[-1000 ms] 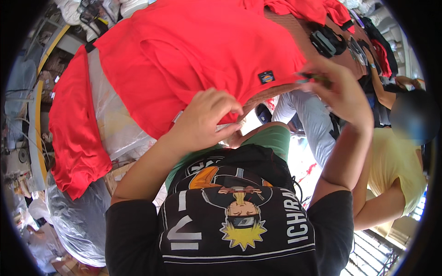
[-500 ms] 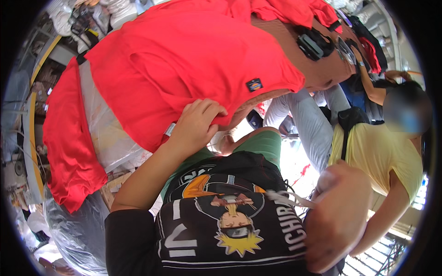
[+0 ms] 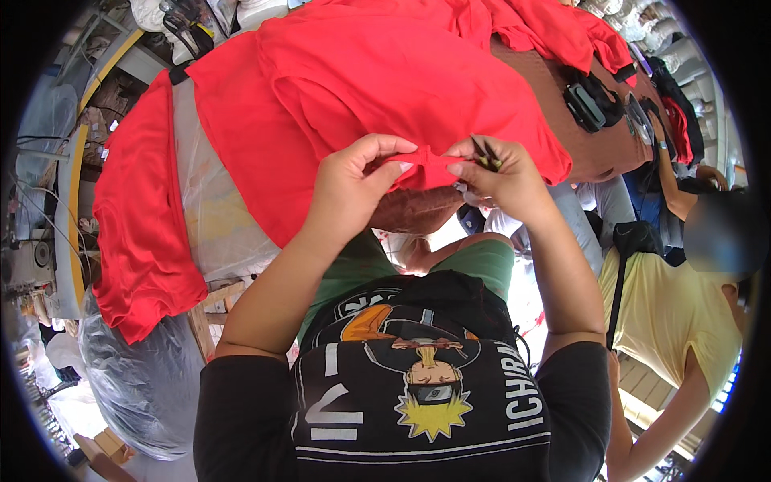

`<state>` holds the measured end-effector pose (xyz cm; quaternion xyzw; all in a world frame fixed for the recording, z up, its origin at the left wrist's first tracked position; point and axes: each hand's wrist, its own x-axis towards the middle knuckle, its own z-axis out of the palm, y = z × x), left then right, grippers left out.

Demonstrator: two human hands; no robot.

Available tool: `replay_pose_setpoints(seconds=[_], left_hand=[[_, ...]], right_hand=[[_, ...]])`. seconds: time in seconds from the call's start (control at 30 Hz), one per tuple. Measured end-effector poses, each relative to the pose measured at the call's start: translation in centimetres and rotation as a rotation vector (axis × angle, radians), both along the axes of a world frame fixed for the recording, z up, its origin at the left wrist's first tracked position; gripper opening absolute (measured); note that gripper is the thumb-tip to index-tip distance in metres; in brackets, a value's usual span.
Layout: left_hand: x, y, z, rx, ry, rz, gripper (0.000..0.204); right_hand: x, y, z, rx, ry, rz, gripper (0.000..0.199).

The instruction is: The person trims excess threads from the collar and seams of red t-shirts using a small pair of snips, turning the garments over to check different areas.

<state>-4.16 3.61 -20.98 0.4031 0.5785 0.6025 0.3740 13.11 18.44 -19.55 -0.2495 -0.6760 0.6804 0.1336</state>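
Observation:
A large red garment (image 3: 361,88) lies spread over the table in front of me, its near edge lifted between my hands. My left hand (image 3: 353,177) pinches that edge between thumb and fingers. Just to its right, my right hand (image 3: 502,173) pinches the same edge, so a short stretch of fabric is held between the two. Tucked in the right hand's fingers is a small dark pointed tool (image 3: 485,153), possibly thread snips; most of it is hidden by the hand.
On the brown table cover (image 3: 534,88) at the right lies a dark strapped device (image 3: 585,106). A co-worker in a yellow shirt (image 3: 662,321) stands at the right. More red cloth (image 3: 144,217) hangs at the left, above a plastic-wrapped bundle (image 3: 140,386).
My right hand has come up from the lower right to the garment's edge and now pinches it beside my left hand. The left hand has lifted the edge, and the view has shifted slightly.

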Motion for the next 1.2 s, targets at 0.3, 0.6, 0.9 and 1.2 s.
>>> replay_pose_setpoints(seconds=[0.3, 0.6, 0.9, 1.2], left_hand=[[-0.5, 0.3, -0.1, -0.001, -0.325, -0.279, 0.025], [0.8, 0.6, -0.4, -0.051, 0.166, -0.070, 0.015], [0.4, 0.0, -0.7, -0.108, -0.115, -0.127, 0.011], [0.0, 0.0, -1.7, 0.015, -0.353, -0.086, 0.015]], right_hand=[[-0.2, 0.2, -1.1, -0.209, -0.021, -0.200, 0.018], [-0.3, -0.5, 0.0, -0.094, -0.054, -0.185, 0.016], [-0.1, -0.7, 1.6, -0.011, -0.067, -0.148, 0.016], [-1.1, -4.7, 1.3, 0.920, 0.189, -0.293, 0.023]])
